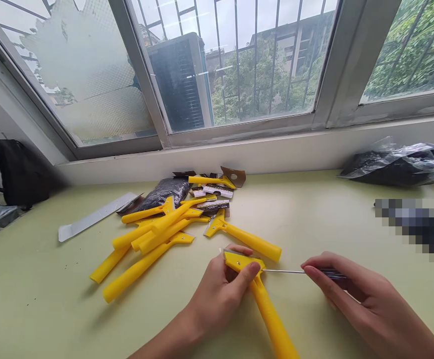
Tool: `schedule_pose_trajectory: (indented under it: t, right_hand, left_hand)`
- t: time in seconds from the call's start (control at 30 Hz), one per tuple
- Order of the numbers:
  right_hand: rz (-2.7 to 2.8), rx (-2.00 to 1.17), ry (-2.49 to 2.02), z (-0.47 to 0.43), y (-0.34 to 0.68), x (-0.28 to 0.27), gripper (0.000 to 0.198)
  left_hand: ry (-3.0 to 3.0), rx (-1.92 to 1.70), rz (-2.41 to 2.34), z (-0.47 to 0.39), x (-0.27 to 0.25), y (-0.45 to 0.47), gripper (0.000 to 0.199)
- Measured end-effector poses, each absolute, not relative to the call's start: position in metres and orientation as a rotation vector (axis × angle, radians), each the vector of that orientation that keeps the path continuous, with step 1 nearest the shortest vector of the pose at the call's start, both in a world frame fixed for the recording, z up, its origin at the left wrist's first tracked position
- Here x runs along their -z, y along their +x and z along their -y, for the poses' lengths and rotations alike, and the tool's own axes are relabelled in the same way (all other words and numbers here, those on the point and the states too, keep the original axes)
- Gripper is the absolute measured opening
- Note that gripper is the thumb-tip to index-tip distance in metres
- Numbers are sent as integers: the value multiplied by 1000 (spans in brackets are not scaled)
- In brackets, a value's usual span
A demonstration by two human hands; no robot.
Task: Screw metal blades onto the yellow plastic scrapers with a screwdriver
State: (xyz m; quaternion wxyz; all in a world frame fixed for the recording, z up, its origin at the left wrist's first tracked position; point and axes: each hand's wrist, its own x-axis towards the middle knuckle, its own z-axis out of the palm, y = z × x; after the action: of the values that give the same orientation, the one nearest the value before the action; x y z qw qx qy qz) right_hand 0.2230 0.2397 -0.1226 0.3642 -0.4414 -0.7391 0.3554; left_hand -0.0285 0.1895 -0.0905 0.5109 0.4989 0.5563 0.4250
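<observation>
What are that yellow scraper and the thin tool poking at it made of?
The yellow scraper in the left hand looks like moulded plastic: uniform colour, dull sheen. The screwdriver in the right hand has a shiny, probably steel, shaft; its dark handle is mostly hidden.

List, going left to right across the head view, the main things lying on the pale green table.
Black backpack → metal strip → pile of yellow scrapers → left hand holding a yellow scraper → right hand with a screwdriver → plastic bag.

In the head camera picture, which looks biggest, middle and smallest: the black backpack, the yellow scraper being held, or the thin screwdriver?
1. Black backpack, though it sits farther away.
2. Yellow scraper in the left hand.
3. Screwdriver in the right hand, partly hidden.
</observation>
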Motion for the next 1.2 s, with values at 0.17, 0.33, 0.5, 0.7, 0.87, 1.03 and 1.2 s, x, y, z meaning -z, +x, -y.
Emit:
schedule_pose_trajectory:
  t: [0.17,0.33,0.5,0.7,0.87,1.03,1.2]
  right_hand:
    - [1912,-873,-1108,-240,222,122,25]
    - [1949,-833,-1086,-240,223,124,20]
    - [2079,-816,-1074,-243,226,125,22]
    - [2118,-707,-1070,-247,231,130,23]
    - [2089,-704,-1050,-247,230,131,20]
    - [2123,-698,-1028,-245,229,131,18]
    - [2136,-683,-1021,-244,228,132,17]
  left_hand:
    - [1130,-1045,-1324,-192,95,-29,49]
    - [1105,-1040,-1330,-193,94,-29,50]
    - [1117,-1046,-1333,-193,92,-29,48]
    - [1120,-1053,-1329,-193,94,-30,47]
    - [1126,-1052,-1307,-193,93,-29,45]
    - [1126,-1042,-1304,-192,91,-28,44]
    - [1150,-1028,-1310,-192,89,-27,44]
